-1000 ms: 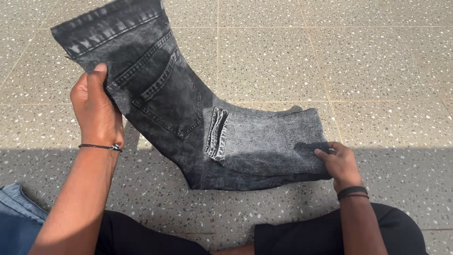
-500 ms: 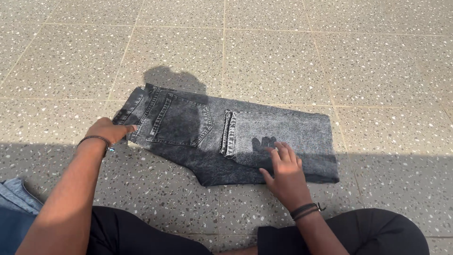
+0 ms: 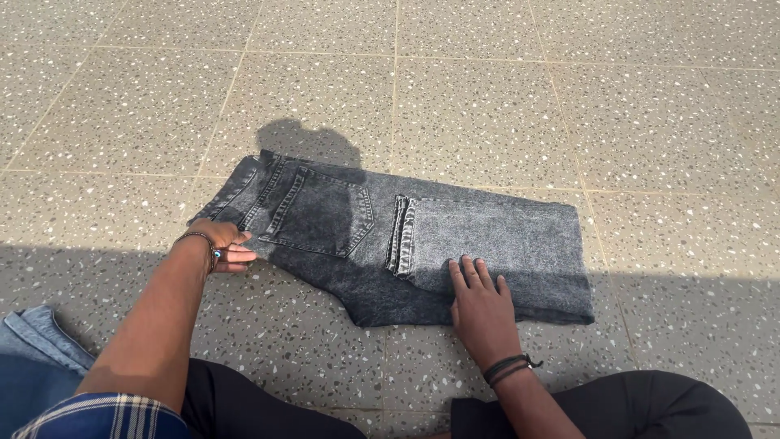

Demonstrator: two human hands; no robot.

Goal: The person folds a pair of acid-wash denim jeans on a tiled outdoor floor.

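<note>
A pair of dark grey washed jeans [image 3: 349,228] lies folded flat on the speckled tiled floor [image 3: 487,97], waistband to the left, back pocket up, leg hems folded over the middle. My left hand [image 3: 223,246] rests at the waistband's near corner, fingers curled against the denim edge. My right hand [image 3: 479,302] lies flat, fingers spread, pressing on the folded legs near their front edge. Both wrists wear dark bands.
A light blue denim garment [image 3: 32,349] lies at the lower left beside my arm. My knees in black trousers [image 3: 634,406] fill the bottom edge. Shadow covers the near half of the floor, sunlight the far half.
The jeans went from being held up by the waistband to lying flat on the floor. My left hand came down with the waistband; my right hand moved onto the folded legs.
</note>
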